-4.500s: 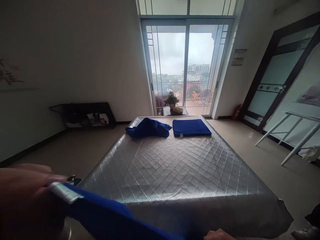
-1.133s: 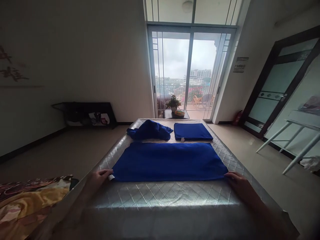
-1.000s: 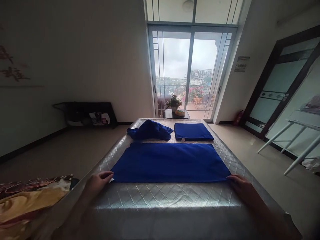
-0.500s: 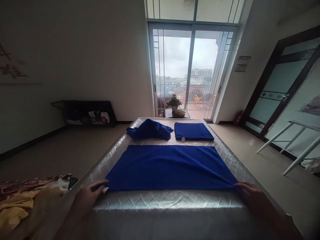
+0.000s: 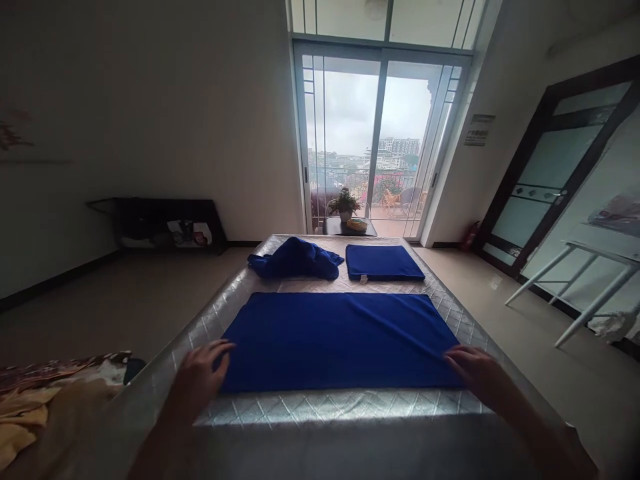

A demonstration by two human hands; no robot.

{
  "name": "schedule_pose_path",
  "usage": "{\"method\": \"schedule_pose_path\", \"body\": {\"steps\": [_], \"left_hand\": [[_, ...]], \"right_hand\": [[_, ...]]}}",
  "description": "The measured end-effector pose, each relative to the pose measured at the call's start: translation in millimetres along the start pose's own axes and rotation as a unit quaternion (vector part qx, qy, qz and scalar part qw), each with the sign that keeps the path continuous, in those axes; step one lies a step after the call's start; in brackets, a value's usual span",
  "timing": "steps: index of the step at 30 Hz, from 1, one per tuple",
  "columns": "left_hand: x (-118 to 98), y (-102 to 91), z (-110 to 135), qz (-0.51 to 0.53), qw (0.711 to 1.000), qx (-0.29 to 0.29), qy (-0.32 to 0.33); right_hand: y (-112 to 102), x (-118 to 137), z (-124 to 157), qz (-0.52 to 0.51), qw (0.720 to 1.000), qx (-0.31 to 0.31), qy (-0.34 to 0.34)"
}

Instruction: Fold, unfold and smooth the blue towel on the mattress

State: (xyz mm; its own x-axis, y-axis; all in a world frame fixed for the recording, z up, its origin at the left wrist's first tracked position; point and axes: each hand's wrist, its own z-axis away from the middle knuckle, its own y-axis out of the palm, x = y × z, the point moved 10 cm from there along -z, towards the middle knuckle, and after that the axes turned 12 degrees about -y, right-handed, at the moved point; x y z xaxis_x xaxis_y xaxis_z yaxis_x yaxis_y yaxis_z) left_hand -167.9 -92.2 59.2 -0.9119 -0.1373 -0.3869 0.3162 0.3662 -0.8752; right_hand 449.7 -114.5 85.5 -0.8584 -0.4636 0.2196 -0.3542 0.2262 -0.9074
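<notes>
A blue cloth point(image 5: 330, 343) lies spread in a wide rectangle, with shallow creases on its right half. At its left edge is my left hand point(image 5: 203, 373), fingers curved and thumb apart, holding nothing. My right hand point(image 5: 475, 373) reaches over the cloth's right edge, its fingers stretched out and not pinching the fabric. Behind the cloth, a crumpled blue cloth point(image 5: 297, 259) sits in a heap on the left. To its right rests a neatly folded blue cloth point(image 5: 384, 261) with a small white tag.
Everything blue lies on a bed-like surface with a silvery quilted cover point(image 5: 345, 407). Yellowish and patterned fabrics point(image 5: 55, 407) are heaped at the lower left. Beyond stand a potted plant point(image 5: 345, 205) on a small table, a glass sliding door and, rightward, a white-legged stand point(image 5: 590, 293).
Both hands have moved away from the cloth's near corners, inward and slightly farther along its side edges. My right hand has let go of the corner it pinched.
</notes>
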Motion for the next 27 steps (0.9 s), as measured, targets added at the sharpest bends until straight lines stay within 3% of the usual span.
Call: {"method": "schedule_pose_path", "body": {"steps": [1, 3, 6, 8, 10, 14, 18, 23, 27], "left_hand": [[-32.0, -0.7, -5.7, 0.023, 0.999, -0.016, 0.033], [-105.7, 13.3, -17.6, 0.051, 0.993, 0.006, 0.109], [-206.5, 57.4, -38.0, 0.022, 0.980, 0.076, 0.185], [-251.4, 90.4, -51.9, -0.012, 0.973, 0.104, 0.204], [-276.3, 118.7, -63.4, -0.029, 0.971, 0.111, 0.209], [-277.9, 162.4, -74.2, -0.058, 0.973, 0.112, 0.196], [-261.5, 185.1, -76.4, -0.076, 0.973, 0.127, 0.179], [-236.4, 186.7, -86.4, -0.091, 0.974, 0.150, 0.143], [-169.9, 165.9, -109.5, -0.108, 0.978, 0.166, 0.063]], "right_hand": [[4.9, 17.3, -21.9, -0.008, 1.000, -0.008, -0.010], [24.0, 55.3, -72.1, -0.039, 0.999, -0.003, -0.033], [66.0, 102.6, -150.1, -0.069, 0.996, 0.025, -0.041], [95.8, 121.8, -193.4, -0.056, 0.997, 0.043, -0.035], [127.1, 132.7, -222.8, -0.033, 0.996, 0.074, -0.033], [171.2, 129.9, -240.6, -0.015, 0.995, 0.094, -0.013], [185.2, 125.3, -235.6, -0.019, 0.995, 0.093, -0.016], [183.8, 118.7, -231.0, -0.024, 0.991, 0.128, -0.011], [174.9, 81.4, -215.2, -0.002, 0.986, 0.169, 0.004]]}}
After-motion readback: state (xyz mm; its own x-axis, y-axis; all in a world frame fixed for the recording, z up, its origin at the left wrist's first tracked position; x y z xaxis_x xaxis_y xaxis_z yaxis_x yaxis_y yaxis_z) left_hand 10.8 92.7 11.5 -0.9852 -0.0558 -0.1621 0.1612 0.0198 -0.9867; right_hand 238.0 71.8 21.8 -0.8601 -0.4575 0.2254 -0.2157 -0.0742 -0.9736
